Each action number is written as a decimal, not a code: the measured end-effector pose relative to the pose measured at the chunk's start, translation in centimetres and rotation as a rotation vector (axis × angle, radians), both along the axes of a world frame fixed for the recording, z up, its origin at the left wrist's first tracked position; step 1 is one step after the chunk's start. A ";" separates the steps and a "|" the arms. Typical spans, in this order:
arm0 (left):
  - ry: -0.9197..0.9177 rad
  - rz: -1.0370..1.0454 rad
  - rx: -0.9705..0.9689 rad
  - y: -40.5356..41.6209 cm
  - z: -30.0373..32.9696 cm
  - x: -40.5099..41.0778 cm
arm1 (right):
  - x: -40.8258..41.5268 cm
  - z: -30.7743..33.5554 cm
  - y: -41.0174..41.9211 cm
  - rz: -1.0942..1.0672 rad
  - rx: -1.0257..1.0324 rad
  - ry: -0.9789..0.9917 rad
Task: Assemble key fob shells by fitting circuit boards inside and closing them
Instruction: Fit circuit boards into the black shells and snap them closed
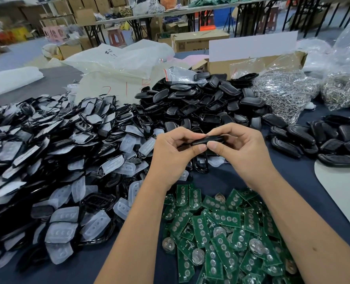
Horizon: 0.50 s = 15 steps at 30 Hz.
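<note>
A dark table [241, 181] fills the view. At nine o'clock spreads the largest heap, front shells [47, 160] with clear button pads. At twelve o'clock sits a mound of black back shells [200, 99], with a cardboard box [252, 62] behind it. At one to two o'clock lie clear bags of metal rings [284, 93]. At six o'clock is a pile of green boards [221, 232]. At three o'clock lies a smaller cluster of closed fobs [313, 140]. At centre, both hands meet above the table: the left hand [174, 152] and right hand [241, 148] each pinch one black fob [209, 139] between thumb and curled fingers, thumb tips almost touching beneath it.
</note>
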<state>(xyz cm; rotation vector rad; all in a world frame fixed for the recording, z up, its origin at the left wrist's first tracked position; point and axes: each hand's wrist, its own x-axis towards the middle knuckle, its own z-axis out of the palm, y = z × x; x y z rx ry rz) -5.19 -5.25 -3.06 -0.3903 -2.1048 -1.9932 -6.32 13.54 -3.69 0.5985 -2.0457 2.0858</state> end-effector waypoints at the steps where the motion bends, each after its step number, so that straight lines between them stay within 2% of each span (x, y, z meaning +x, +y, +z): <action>1: -0.002 0.007 -0.007 0.0 0.0 0.0 | 0.0 0.0 0.0 -0.003 0.000 -0.002; 8: -0.022 0.048 -0.066 0.1 -0.2 0.0 | -0.2 -0.2 0.1 -0.033 -0.015 -0.013; 11: -0.057 0.011 -0.021 0.3 -0.2 0.1 | -0.4 -0.3 0.1 -0.044 -0.032 -0.027; 15: -0.116 -0.002 -0.027 1.0 -0.4 0.3 | -0.6 -0.7 -0.2 -0.041 -0.100 -0.134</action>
